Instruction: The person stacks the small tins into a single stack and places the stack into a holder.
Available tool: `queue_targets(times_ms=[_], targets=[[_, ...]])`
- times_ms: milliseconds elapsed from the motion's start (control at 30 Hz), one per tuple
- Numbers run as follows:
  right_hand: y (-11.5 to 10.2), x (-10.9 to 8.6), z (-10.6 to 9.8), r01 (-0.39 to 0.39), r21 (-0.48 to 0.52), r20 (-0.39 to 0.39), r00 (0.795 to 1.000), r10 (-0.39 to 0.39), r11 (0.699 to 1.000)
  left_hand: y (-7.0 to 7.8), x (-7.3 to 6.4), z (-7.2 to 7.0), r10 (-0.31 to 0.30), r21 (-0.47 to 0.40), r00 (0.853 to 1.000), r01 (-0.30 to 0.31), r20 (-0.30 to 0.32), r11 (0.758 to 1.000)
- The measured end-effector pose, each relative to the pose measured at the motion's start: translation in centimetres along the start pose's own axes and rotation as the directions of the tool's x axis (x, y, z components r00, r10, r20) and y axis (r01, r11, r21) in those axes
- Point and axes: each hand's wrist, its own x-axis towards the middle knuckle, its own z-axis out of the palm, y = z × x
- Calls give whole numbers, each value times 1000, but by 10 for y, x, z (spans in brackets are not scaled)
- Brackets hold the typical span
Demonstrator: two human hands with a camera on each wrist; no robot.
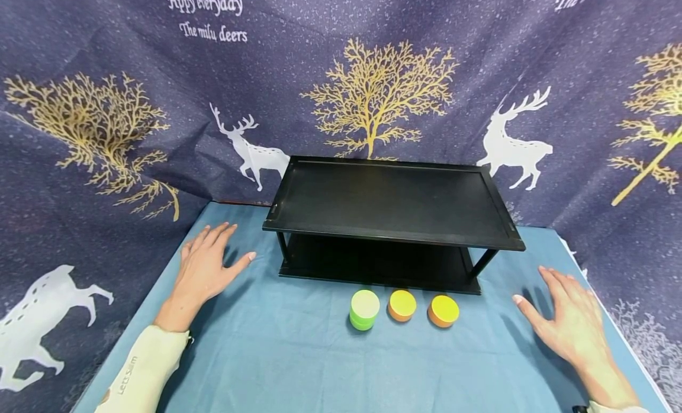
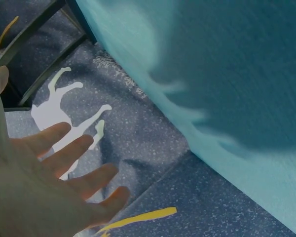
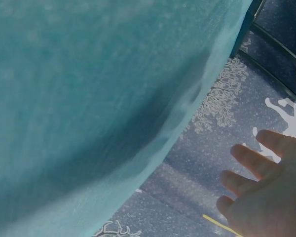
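My left hand (image 1: 205,271) hovers over the table's left side, fingers spread and nothing in it. On the far right, my right hand (image 1: 570,315) is held the same way, thumb apart from the fingers. Between them a black two-tier rack (image 1: 394,203) stands at the back of the table. In front of it sits a green round container (image 1: 364,310), with a pale top. Just right of that are a yellow-topped orange round container (image 1: 402,305) and another orange container (image 1: 443,310) of the same look. Both wrist views show spread, bare fingers (image 2: 96,177).
A blue cloth (image 1: 298,365) covers the table. Behind and around it hangs a dark curtain (image 1: 277,64) printed with white deer and gold trees. The rack's lower shelf (image 1: 373,262) lies under its top panel, between slanted legs.
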Motion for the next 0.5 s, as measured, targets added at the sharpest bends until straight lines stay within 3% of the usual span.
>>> queue_targets(times_ms=[267,500], targets=[[-2,-2,1,8,8,-17,1000,-8,1000,4,-4,-1,50,-19,998,-51,-41,999],[-6,-5,-1,-2,36,-32,999,3,999,7,-5,-2,58,-52,997,-61,-42,997]])
